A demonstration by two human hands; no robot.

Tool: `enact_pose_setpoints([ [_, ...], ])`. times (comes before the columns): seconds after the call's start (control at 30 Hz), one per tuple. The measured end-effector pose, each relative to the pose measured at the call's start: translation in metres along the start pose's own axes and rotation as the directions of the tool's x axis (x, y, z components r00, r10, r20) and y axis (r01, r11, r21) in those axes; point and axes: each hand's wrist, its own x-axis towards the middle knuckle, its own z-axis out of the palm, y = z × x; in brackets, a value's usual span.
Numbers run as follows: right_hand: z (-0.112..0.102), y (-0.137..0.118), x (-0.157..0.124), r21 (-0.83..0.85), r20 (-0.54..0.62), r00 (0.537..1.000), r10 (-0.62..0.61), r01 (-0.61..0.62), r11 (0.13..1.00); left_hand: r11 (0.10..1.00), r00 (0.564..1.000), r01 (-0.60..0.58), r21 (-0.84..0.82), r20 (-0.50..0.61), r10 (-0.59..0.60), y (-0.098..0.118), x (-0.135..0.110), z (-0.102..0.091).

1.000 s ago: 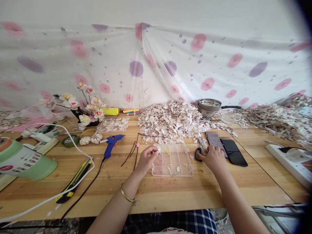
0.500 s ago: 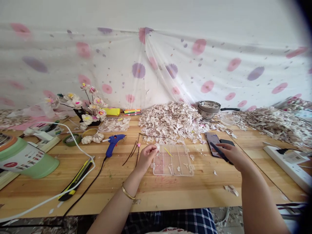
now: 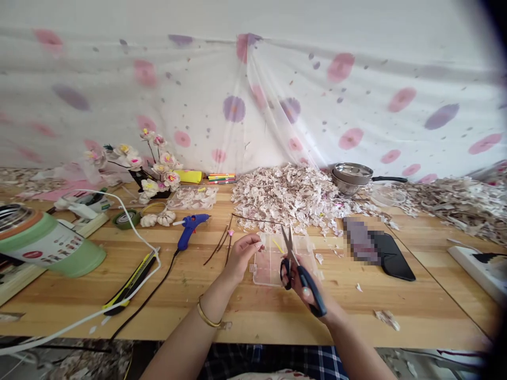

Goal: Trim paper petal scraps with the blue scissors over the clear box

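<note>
My right hand [image 3: 309,290] grips a pair of scissors [image 3: 291,248] with dark blue handles. Their blades point up and are slightly apart, over the clear plastic compartment box [image 3: 263,277]. At the box's upper left corner, the fingertips of my left hand [image 3: 240,257] pinch a small whitish piece, mostly hidden by the fingers. A thin yellow strip [image 3: 277,246] lies in the box, whose right part my right hand covers. Left of my left hand lie thin dark stems [image 3: 217,247], one with a pink tip.
Behind the box rises a heap of papery flakes [image 3: 281,195]. A blue glue gun [image 3: 189,231], its cord and a yellow utility knife [image 3: 132,282] are on the left. A black phone-like object [image 3: 396,258] and a power strip [image 3: 475,269] lie right. Handmade flowers [image 3: 160,163] stand at the back.
My right hand has lifted the scissors from beside the phone and brought them left over the box, blades now upward. My left hand stays at the box corner, still pinching.
</note>
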Motion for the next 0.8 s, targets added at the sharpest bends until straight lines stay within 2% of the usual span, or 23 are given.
enact_pose_setpoints([
  [0.07, 0.009, -0.002, 0.009, -0.042, 0.050, 0.998, 0.033, -0.031, 0.999, 1.000, 1.000, 0.000, -0.013, -0.005, 0.000, 0.004, 0.000, -0.002],
  [0.2, 0.020, -0.007, 0.025, -0.068, 0.019, 0.997, 0.069, -0.068, 0.995, 1.000, 1.000, -0.003, -0.029, -0.007, 0.003, 0.011, -0.002, -0.004],
  [0.33, 0.027, -0.006, 0.032, -0.047, 0.040, 0.994, 0.101, -0.099, 0.994, 1.000, 1.000, 0.001, -0.017, -0.001, -0.001, 0.013, -0.003, -0.005],
  [0.57, 0.026, -0.009, 0.032, -0.083, 0.087, 0.988, 0.128, -0.121, 0.989, 1.000, 0.999, 0.022, 0.009, 0.023, -0.022, 0.018, -0.005, -0.005],
  [0.8, 0.024, -0.013, 0.031, -0.143, 0.072, 0.986, 0.151, -0.140, 0.980, 0.998, 0.998, 0.059, 0.030, 0.013, -0.059, 0.024, -0.006, -0.005],
])
